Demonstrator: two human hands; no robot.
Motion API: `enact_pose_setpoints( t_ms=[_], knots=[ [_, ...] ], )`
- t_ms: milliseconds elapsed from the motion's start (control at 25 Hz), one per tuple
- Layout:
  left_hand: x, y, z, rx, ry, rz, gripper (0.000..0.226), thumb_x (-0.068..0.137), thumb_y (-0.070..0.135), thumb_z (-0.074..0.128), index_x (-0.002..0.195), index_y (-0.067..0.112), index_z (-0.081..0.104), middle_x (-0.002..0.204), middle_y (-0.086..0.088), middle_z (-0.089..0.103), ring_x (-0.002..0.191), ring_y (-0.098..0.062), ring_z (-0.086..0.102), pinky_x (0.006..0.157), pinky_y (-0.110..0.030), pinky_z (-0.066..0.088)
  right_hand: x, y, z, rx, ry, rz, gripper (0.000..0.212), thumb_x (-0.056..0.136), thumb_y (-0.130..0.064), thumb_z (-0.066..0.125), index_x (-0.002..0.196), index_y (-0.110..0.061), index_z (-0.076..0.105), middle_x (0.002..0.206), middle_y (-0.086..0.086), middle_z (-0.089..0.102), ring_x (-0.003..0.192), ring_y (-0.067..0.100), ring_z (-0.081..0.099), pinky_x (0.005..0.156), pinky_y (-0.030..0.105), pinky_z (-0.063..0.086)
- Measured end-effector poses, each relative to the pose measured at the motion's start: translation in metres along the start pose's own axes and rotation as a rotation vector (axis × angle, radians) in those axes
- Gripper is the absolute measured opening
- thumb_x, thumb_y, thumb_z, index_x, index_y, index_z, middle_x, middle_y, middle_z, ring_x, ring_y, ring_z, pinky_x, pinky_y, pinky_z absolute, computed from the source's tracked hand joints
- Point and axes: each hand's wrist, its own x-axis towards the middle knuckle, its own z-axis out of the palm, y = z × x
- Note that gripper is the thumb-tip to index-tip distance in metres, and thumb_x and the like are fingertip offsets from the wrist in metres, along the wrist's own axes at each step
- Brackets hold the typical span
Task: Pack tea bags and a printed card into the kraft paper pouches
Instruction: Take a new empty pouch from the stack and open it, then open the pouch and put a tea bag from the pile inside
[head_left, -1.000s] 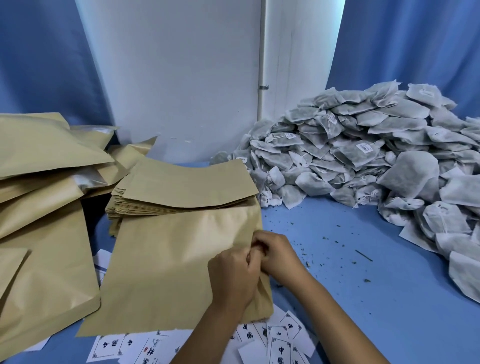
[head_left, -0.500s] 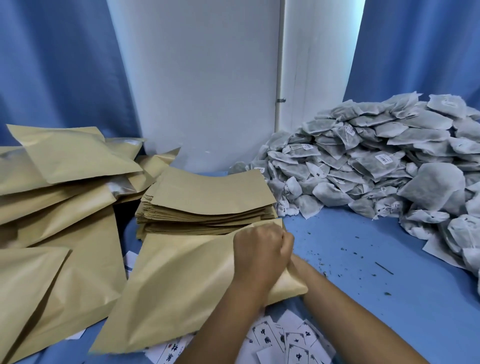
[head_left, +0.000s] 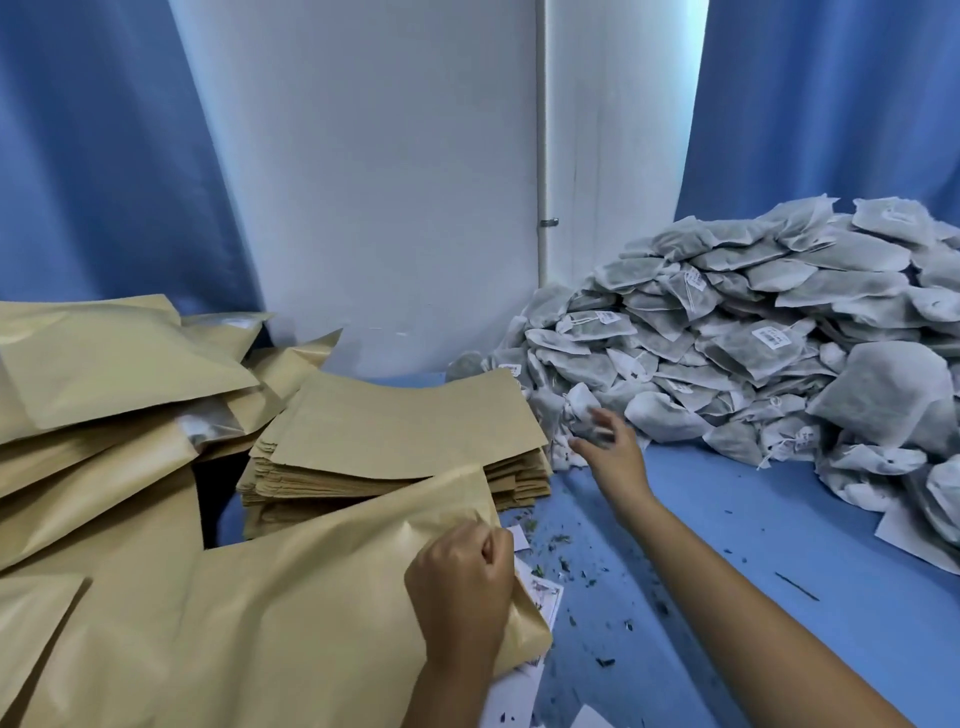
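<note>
A kraft paper pouch (head_left: 311, 597) lies slanted on the blue table in front of me. My left hand (head_left: 462, 571) grips its upper right corner with curled fingers. My right hand (head_left: 608, 447) is stretched out to the near left edge of a big heap of grey-white tea bags (head_left: 779, 338). Its fingers are spread and blurred, right at one small tea bag (head_left: 579, 402). Printed cards (head_left: 545, 592) peek out from under the pouch's right edge; most of them are hidden.
A flat stack of empty kraft pouches (head_left: 405, 421) sits behind the held pouch. Bulging pouches (head_left: 104, 364) pile up at the left. Tea crumbs are scattered on the blue table (head_left: 779, 545). A white wall and blue curtains close off the back.
My right hand has left the pouch corner and reached out to the tea bag heap. My left hand keeps hold of the pouch. The view has tilted up and to the left.
</note>
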Motion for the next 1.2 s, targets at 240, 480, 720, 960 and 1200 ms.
enact_pose_setpoints(
  t_ms=[240, 480, 720, 960, 1200],
  knots=[
    [-0.001, -0.015, 0.018, -0.016, 0.069, 0.001, 0.032, 0.072, 0.022, 0.043, 0.046, 0.013, 0.028, 0.043, -0.003, 0.026, 0.045, -0.012, 0.017, 0.044, -0.022, 0.016, 0.065, 0.020, 0.035, -0.502, 0.042, -0.067, 0.075, 0.083, -0.031, 0.070, 0.147, -0.024, 0.031, 0.154, 0.011, 0.018, 0.138, 0.034, 0.024, 0.111, 0.046, 0.027],
    [0.001, -0.019, 0.023, -0.040, 0.073, -0.005, 0.031, 0.071, 0.021, 0.044, 0.049, 0.017, 0.023, 0.044, -0.002, 0.024, 0.046, -0.011, 0.016, 0.043, -0.022, 0.015, 0.061, 0.041, 0.054, -0.684, 0.152, -0.217, 0.038, 0.078, -0.005, 0.067, 0.112, -0.004, 0.050, 0.136, 0.015, 0.037, 0.118, 0.035, 0.040, 0.091, 0.038, 0.037],
    [0.000, -0.020, 0.018, -0.074, 0.041, 0.010, 0.031, 0.070, 0.019, 0.044, 0.045, 0.016, 0.026, 0.041, -0.002, 0.024, 0.045, -0.012, 0.015, 0.043, -0.021, 0.015, 0.010, 0.022, 0.003, 0.035, 0.463, -0.195, 0.041, 0.076, -0.005, 0.068, 0.106, -0.016, 0.042, 0.114, -0.002, 0.039, 0.092, 0.002, 0.050, 0.071, 0.018, 0.045],
    [0.001, -0.010, 0.005, -0.062, 0.051, 0.001, 0.035, 0.071, 0.012, 0.050, 0.049, 0.022, 0.024, 0.045, 0.007, 0.018, 0.042, -0.014, 0.018, 0.042, -0.023, 0.017, -0.049, -0.001, -0.038, 0.572, -0.198, 0.015, 0.029, 0.080, 0.006, 0.062, 0.107, -0.004, 0.061, 0.088, 0.008, 0.072, 0.082, 0.022, 0.067, 0.069, 0.028, 0.056],
    [-0.002, 0.005, -0.013, -0.183, 0.132, 0.048, 0.033, 0.077, 0.017, 0.044, 0.053, 0.022, 0.022, 0.048, 0.010, 0.015, 0.046, -0.011, 0.013, 0.043, -0.023, 0.014, -0.068, -0.011, -0.041, 0.154, -0.819, 0.247, 0.035, 0.070, -0.007, 0.066, 0.105, -0.007, 0.062, 0.094, 0.009, 0.071, 0.082, 0.020, 0.068, 0.071, 0.028, 0.053]
  ],
)
